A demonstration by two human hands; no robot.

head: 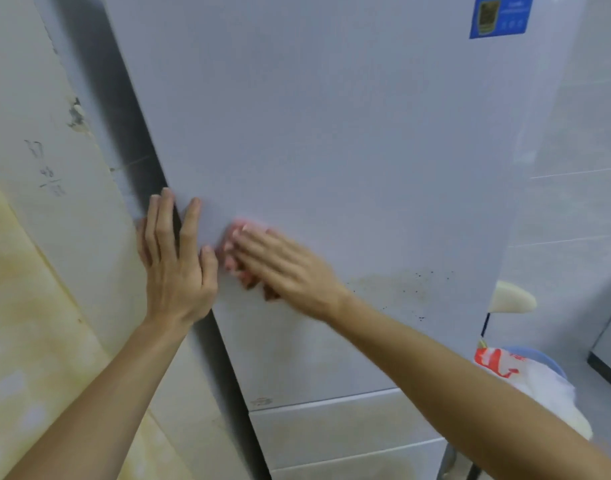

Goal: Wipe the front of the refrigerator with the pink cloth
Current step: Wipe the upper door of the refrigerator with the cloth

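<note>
Right hand point(283, 268), fingers flat, pressed pink cloth point(236, 237) on refrigerator door point(332, 133); left hand point(176, 265) braced flat at its edge. Best bet was firm overlapping strokes toward brown stain point(397, 285).

Pink cloth point(230, 263) mostly hidden under blurred right hand point(290, 271). Blue sticker point(501, 15) cut by top edge, print unreadable. Wall scribbles point(49, 174) illegible. Refrigerator point(332, 133) top, base out of frame.

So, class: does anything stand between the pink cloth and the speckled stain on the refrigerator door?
Nothing visible. The right hand presses the pink cloth on the refrigerator door; bare door lies between it and the stain. The left hand rests on the opposite edge.
</note>
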